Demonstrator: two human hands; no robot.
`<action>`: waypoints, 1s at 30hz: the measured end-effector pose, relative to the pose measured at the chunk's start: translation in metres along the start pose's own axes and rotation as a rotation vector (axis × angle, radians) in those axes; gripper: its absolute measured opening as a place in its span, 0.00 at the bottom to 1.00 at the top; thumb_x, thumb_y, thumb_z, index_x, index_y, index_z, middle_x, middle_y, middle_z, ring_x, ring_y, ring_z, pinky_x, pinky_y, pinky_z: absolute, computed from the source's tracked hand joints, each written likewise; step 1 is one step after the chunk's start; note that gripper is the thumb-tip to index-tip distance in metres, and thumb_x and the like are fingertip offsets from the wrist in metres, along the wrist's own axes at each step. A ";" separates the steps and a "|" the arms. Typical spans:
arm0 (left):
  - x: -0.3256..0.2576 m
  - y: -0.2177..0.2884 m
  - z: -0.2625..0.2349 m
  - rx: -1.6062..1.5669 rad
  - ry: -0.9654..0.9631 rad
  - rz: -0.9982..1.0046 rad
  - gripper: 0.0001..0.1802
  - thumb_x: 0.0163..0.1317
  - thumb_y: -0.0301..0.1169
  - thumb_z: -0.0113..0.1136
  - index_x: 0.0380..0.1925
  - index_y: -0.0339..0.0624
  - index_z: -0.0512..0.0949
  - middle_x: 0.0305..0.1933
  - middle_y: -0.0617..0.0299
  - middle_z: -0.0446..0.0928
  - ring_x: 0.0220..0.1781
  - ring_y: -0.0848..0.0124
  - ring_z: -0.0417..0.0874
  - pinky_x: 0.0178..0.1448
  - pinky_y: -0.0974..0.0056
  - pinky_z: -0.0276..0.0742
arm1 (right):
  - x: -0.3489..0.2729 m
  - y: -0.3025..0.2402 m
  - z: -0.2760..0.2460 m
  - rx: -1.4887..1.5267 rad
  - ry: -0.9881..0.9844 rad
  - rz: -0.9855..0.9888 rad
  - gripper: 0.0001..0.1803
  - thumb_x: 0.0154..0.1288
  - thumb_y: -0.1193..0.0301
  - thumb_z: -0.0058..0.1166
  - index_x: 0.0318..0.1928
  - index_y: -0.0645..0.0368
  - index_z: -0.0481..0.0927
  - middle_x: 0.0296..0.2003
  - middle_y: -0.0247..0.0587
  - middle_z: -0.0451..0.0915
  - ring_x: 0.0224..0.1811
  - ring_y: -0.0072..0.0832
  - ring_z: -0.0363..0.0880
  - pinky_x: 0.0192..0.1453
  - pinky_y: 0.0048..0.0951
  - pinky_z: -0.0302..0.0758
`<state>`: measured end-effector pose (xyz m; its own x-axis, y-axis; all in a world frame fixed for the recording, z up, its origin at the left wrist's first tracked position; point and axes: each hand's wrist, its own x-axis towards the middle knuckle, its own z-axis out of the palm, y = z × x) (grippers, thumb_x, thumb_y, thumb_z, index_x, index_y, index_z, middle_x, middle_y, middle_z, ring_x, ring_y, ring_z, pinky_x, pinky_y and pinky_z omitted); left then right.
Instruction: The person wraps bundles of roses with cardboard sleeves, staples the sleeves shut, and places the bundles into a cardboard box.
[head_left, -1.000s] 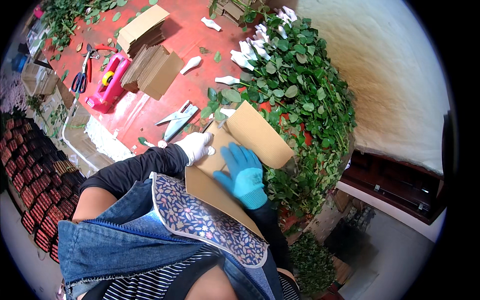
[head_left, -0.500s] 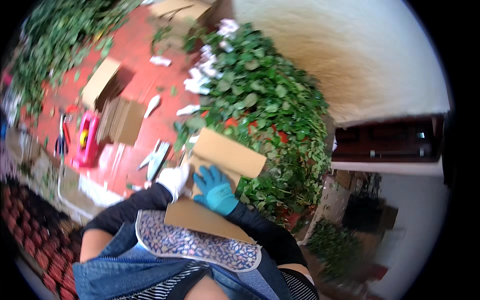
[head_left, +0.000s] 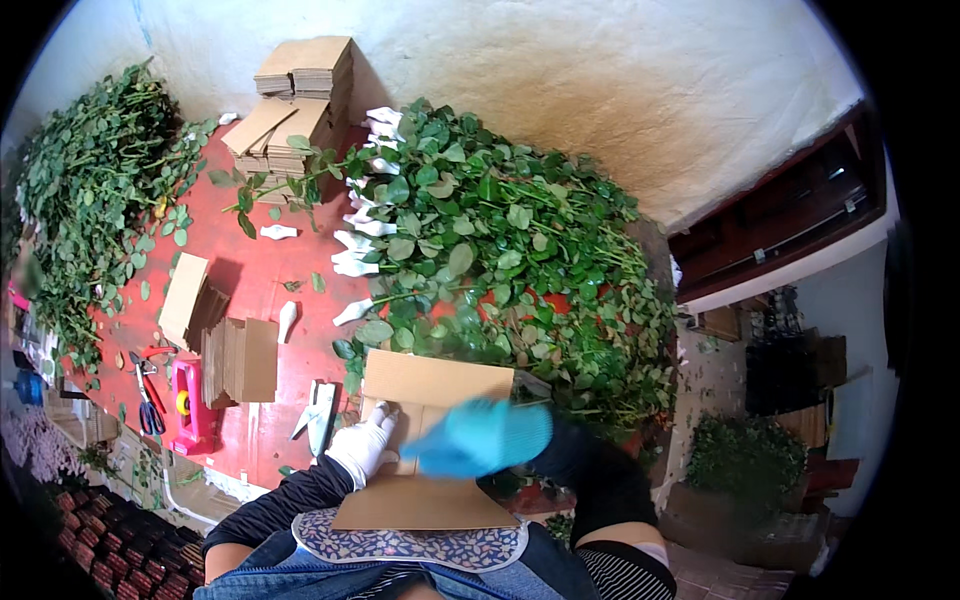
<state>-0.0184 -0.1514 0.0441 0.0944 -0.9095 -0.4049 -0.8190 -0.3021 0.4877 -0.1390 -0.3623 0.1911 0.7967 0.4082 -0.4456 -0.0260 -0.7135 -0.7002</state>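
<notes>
A creased sheet of brown cardboard (head_left: 437, 374) lies at the table's near edge, its far flap raised and its near flap (head_left: 428, 505) reaching over my apron. My left hand (head_left: 363, 446), in a white glove, rests on the left side of the cardboard with its fingers stretched out. Over the middle of the sheet is my right hand (head_left: 482, 438) in a teal glove. Motion smears its fingers, and whether it touches the cardboard I cannot tell. A pale green stapler (head_left: 320, 415) lies just left of my left hand.
Leafy green stems with white-wrapped ends (head_left: 355, 250) cover the table's right side. Another leafy heap (head_left: 90, 170) is at far left. Stacked cardboard (head_left: 300, 120) stands by the wall. Left are folded cardboard pieces (head_left: 245, 360), a pink tape dispenser (head_left: 188, 410) and scissors (head_left: 150, 415).
The view has shifted, showing more of the wall and the stacked cardboard. My right hand, spread flat on the cardboard before, is now blurred and turned sideways. My left hand stays on the cardboard.
</notes>
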 end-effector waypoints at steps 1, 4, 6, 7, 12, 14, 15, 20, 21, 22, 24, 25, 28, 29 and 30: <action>-0.001 0.000 -0.004 0.006 -0.040 -0.018 0.42 0.55 0.39 0.69 0.68 0.41 0.61 0.71 0.44 0.61 0.49 0.49 0.84 0.49 0.50 0.81 | 0.009 0.013 -0.022 -0.408 0.260 0.033 0.23 0.66 0.58 0.55 0.57 0.56 0.78 0.34 0.51 0.83 0.33 0.45 0.82 0.36 0.46 0.75; -0.003 0.001 -0.005 -0.026 -0.048 -0.026 0.42 0.57 0.40 0.67 0.70 0.46 0.59 0.72 0.48 0.60 0.49 0.49 0.84 0.49 0.50 0.81 | 0.043 0.083 -0.103 -0.150 0.737 -0.032 0.23 0.70 0.66 0.54 0.64 0.57 0.74 0.39 0.44 0.85 0.36 0.28 0.83 0.39 0.33 0.79; -0.001 -0.002 0.000 -0.010 -0.043 -0.009 0.43 0.58 0.40 0.66 0.71 0.48 0.58 0.73 0.50 0.59 0.50 0.50 0.84 0.49 0.50 0.82 | 0.084 0.124 -0.149 0.127 0.898 -0.125 0.25 0.71 0.68 0.56 0.67 0.58 0.72 0.41 0.39 0.85 0.38 0.18 0.81 0.41 0.28 0.80; 0.001 -0.003 0.001 -0.013 -0.037 0.004 0.43 0.58 0.41 0.66 0.71 0.48 0.58 0.73 0.51 0.58 0.50 0.50 0.83 0.49 0.50 0.82 | 0.114 0.138 -0.168 0.149 0.900 -0.093 0.27 0.72 0.67 0.55 0.68 0.57 0.69 0.42 0.38 0.84 0.39 0.18 0.81 0.41 0.27 0.80; 0.000 -0.003 0.003 0.067 -0.055 -0.013 0.45 0.59 0.46 0.65 0.72 0.48 0.56 0.74 0.49 0.57 0.49 0.51 0.84 0.49 0.51 0.82 | 0.264 0.160 -0.221 0.836 0.680 0.001 0.27 0.69 0.63 0.57 0.66 0.51 0.67 0.45 0.37 0.81 0.44 0.28 0.80 0.44 0.30 0.79; 0.005 -0.002 0.001 0.087 -0.041 0.014 0.45 0.59 0.48 0.64 0.73 0.49 0.56 0.74 0.49 0.57 0.48 0.51 0.84 0.47 0.50 0.82 | 0.310 0.191 -0.232 0.440 0.745 0.019 0.21 0.69 0.62 0.57 0.59 0.50 0.72 0.42 0.36 0.80 0.42 0.29 0.80 0.42 0.33 0.78; 0.003 -0.003 0.001 0.100 -0.038 0.016 0.45 0.59 0.49 0.63 0.73 0.49 0.56 0.74 0.49 0.57 0.47 0.52 0.85 0.46 0.50 0.82 | 0.322 0.197 -0.230 0.413 0.746 0.003 0.18 0.68 0.61 0.57 0.56 0.49 0.74 0.40 0.35 0.80 0.40 0.29 0.80 0.41 0.34 0.78; 0.008 -0.007 0.016 0.004 -0.057 -0.010 0.43 0.58 0.47 0.65 0.70 0.47 0.58 0.73 0.51 0.59 0.50 0.51 0.84 0.46 0.50 0.82 | 0.290 0.143 -0.202 1.204 0.885 -0.194 0.14 0.69 0.57 0.57 0.40 0.55 0.80 0.29 0.31 0.80 0.25 0.20 0.78 0.29 0.24 0.75; 0.003 -0.004 0.007 -0.014 -0.085 -0.049 0.43 0.58 0.46 0.65 0.71 0.47 0.58 0.73 0.51 0.59 0.50 0.51 0.84 0.44 0.50 0.82 | 0.272 0.103 -0.200 1.256 0.837 -0.170 0.17 0.68 0.56 0.60 0.40 0.58 0.81 0.30 0.29 0.80 0.25 0.19 0.77 0.31 0.24 0.76; 0.003 -0.003 0.005 -0.012 -0.094 -0.047 0.43 0.59 0.46 0.65 0.71 0.47 0.58 0.74 0.51 0.59 0.50 0.51 0.84 0.45 0.50 0.83 | 0.259 0.085 -0.192 1.134 0.852 -0.272 0.16 0.68 0.60 0.59 0.41 0.62 0.82 0.30 0.34 0.82 0.26 0.19 0.79 0.32 0.25 0.78; 0.005 -0.006 0.004 -0.003 -0.170 -0.091 0.46 0.57 0.53 0.65 0.72 0.49 0.58 0.75 0.51 0.57 0.59 0.49 0.77 0.52 0.51 0.80 | 0.232 0.053 -0.175 1.047 0.793 -0.457 0.13 0.66 0.64 0.61 0.41 0.62 0.82 0.32 0.33 0.83 0.30 0.18 0.79 0.37 0.25 0.79; 0.003 -0.007 0.007 0.059 -0.107 -0.063 0.46 0.57 0.53 0.65 0.72 0.49 0.58 0.74 0.51 0.59 0.58 0.49 0.78 0.53 0.51 0.80 | 0.229 0.063 -0.172 0.880 0.885 -0.513 0.11 0.65 0.68 0.61 0.42 0.62 0.82 0.32 0.33 0.83 0.31 0.18 0.79 0.39 0.25 0.79; 0.007 0.000 0.003 0.030 -0.081 -0.049 0.47 0.55 0.52 0.67 0.72 0.48 0.58 0.73 0.51 0.60 0.56 0.49 0.80 0.53 0.50 0.81 | 0.143 0.091 -0.171 0.693 0.989 -0.416 0.11 0.64 0.79 0.61 0.47 0.59 0.82 0.39 0.30 0.82 0.41 0.18 0.79 0.48 0.25 0.79; 0.004 -0.006 0.005 0.019 -0.024 -0.029 0.48 0.55 0.51 0.67 0.72 0.48 0.58 0.73 0.50 0.61 0.56 0.49 0.80 0.52 0.50 0.81 | 0.108 0.105 -0.171 0.578 1.088 -0.374 0.10 0.69 0.76 0.56 0.50 0.60 0.81 0.42 0.36 0.83 0.46 0.24 0.81 0.53 0.32 0.81; 0.005 -0.008 0.007 0.003 0.014 -0.004 0.47 0.54 0.49 0.68 0.71 0.47 0.59 0.72 0.50 0.61 0.55 0.49 0.81 0.51 0.50 0.81 | 0.056 0.124 -0.164 0.726 1.136 -0.481 0.13 0.73 0.71 0.49 0.53 0.62 0.79 0.49 0.43 0.82 0.50 0.33 0.81 0.56 0.38 0.79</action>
<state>-0.0156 -0.1515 0.0329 0.1056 -0.9121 -0.3962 -0.8203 -0.3051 0.4837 0.0013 -0.5217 0.1712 0.8502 -0.3937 0.3496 0.3585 -0.0534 -0.9320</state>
